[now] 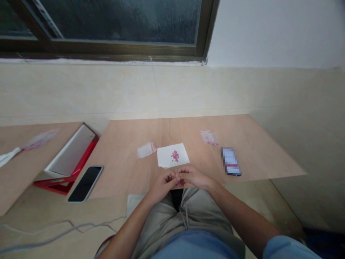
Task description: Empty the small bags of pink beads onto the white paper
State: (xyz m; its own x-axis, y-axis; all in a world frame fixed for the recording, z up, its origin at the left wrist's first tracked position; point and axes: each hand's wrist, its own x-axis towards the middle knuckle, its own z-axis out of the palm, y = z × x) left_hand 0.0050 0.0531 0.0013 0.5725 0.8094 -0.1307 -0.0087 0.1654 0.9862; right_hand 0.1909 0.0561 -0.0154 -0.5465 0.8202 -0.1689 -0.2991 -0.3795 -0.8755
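Observation:
My left hand and my right hand meet fingertip to fingertip just over the near edge of a wooden board. Their fingers pinch something very small between them, with a thin strand barely visible; I cannot make out what it is. Directly beyond the hands lies a white paper sheet carrying a little heap of pink beads. A small clear zip bag rests left of the sheet, and another small bag with pink contents lies farther right.
A black phone lies face up at the board's left corner, beside a red and white box. A blurred card sits right of the sheet. Grey cables trail across the floor at lower left. A tiled wall and window stand behind.

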